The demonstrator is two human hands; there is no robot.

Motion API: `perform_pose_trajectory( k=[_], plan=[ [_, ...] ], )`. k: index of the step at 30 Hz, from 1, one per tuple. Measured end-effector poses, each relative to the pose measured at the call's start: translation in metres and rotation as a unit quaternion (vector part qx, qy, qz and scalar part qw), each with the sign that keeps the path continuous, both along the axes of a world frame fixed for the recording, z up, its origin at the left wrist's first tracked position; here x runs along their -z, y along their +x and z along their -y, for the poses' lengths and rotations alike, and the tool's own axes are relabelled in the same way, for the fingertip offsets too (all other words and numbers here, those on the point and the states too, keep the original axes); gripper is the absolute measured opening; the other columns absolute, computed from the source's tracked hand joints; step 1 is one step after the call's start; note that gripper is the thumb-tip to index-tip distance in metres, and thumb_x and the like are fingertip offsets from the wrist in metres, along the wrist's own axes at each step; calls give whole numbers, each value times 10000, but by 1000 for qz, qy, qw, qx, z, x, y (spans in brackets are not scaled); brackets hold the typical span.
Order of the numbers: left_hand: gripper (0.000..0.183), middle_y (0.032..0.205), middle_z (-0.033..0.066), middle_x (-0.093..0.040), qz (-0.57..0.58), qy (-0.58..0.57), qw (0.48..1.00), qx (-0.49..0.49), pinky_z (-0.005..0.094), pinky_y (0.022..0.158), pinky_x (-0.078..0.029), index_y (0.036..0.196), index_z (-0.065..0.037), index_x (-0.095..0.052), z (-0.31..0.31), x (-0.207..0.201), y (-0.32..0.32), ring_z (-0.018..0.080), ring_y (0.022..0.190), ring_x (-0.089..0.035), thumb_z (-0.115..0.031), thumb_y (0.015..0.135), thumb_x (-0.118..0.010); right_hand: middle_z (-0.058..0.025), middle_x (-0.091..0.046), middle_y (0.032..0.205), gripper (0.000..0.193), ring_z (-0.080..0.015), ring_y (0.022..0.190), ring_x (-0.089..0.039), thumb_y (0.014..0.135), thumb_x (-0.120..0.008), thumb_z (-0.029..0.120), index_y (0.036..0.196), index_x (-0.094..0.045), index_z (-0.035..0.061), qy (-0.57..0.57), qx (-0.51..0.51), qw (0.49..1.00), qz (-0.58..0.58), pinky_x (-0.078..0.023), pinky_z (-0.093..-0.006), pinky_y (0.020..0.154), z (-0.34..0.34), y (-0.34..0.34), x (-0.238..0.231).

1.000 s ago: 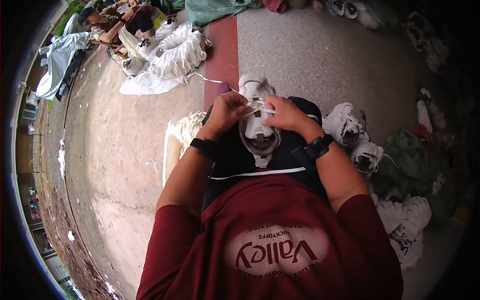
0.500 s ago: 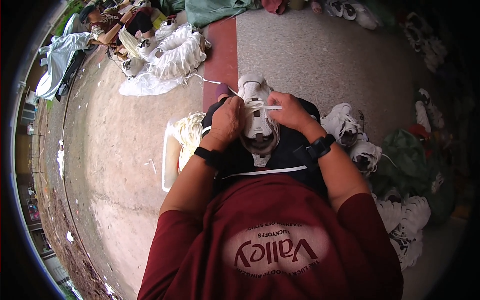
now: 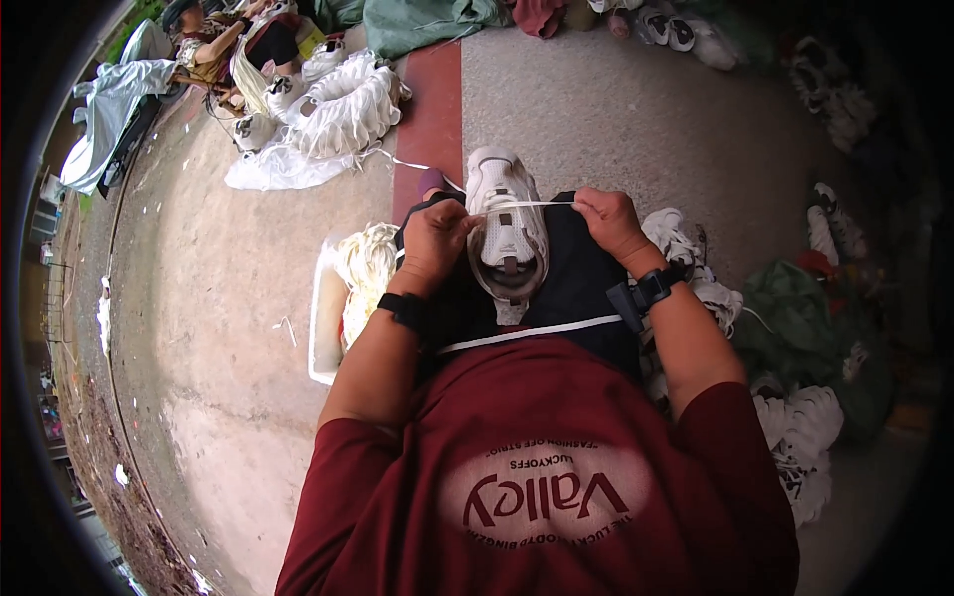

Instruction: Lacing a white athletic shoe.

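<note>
A white sneaker [image 3: 508, 238] with grey-brown details rests between my thighs, its toe pointing away from me. Across its upper, a flat white shoelace [image 3: 537, 205] is pulled tight sideways. My right hand [image 3: 608, 221] pinches the lace's end, off to the right of the shoe. At the shoe's left edge, my left hand [image 3: 435, 241] is closed, with thumb and fingertips pressed on the lace by the eyelets. A separate white strip [image 3: 537, 332] runs across my lap below the shoe.
Left of my leg stands a white box [image 3: 323, 333] filled with cream laces [image 3: 366, 263]. White shoes [image 3: 671, 233] are piled at my right, near a green sack [image 3: 795, 308]. A ring of white shoes [image 3: 343, 104] lies far left, beside another seated person [image 3: 214, 45].
My right hand has moved right, away from the shoe, drawing the lace out straight. My left hand has shifted slightly left and down, staying at the shoe's edge.
</note>
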State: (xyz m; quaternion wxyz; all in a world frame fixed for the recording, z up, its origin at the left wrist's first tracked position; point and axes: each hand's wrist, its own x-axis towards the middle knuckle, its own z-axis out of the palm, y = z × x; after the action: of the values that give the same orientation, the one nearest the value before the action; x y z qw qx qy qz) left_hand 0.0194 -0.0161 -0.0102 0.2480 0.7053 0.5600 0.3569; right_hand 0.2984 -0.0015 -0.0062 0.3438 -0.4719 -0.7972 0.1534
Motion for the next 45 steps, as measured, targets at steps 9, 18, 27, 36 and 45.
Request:
perform_pose_trajectory(
  k=[9, 18, 27, 36, 45],
  plan=[
    [242, 729, 149, -635, 71, 33, 995, 69, 377, 664, -484, 983, -61, -617, -9, 7, 8, 309, 706, -625, -135, 754, -643, -166, -562, 689, 94, -347, 678, -578, 762, -584, 70, 849, -557, 46, 39, -74, 993, 86, -465, -412, 599, 19, -18, -15],
    [177, 765, 121, -658, -106, -88, 977, 164, 291, 632, -492, 936, -54, -655, -49, -4, 13, 164, 700, -635, -85, 762, -633, -183, -609, 877, 312, -332, 817, -604, 724, -651, 94, 1006, -543, 15, -186, -62, 981, 9, -475, -371, 705, 19, -52, -22],
    [97, 715, 120, -647, -415, 130, 833, 341, 325, 604, -492, 774, -41, -653, -80, -5, 21, 241, 652, -640, -109, 735, -597, -202, -599, 847, 469, -372, 849, -592, 636, -735, 206, 990, -473, 45, -210, 6, 976, 58, -459, -403, 734, 4, -76, -24],
    [163, 744, 181, -632, -316, 26, 934, 162, 405, 626, -506, 760, -18, -606, -52, -34, 43, 331, 698, -630, -168, 704, -575, -214, -593, 945, 559, -385, 946, -569, 601, -751, 229, 1031, -450, 38, -260, -21, 964, 52, -448, -397, 797, -9, -71, -22],
    [201, 770, 120, -610, -316, 147, 913, 213, 389, 600, -513, 865, -50, -581, -50, -36, 42, 300, 689, -628, -133, 682, -588, -205, -595, 1009, 575, -381, 984, -564, 600, -754, 261, 1030, -441, 43, -298, -44, 951, 62, -451, -411, 832, -17, -71, -21]
  ],
)
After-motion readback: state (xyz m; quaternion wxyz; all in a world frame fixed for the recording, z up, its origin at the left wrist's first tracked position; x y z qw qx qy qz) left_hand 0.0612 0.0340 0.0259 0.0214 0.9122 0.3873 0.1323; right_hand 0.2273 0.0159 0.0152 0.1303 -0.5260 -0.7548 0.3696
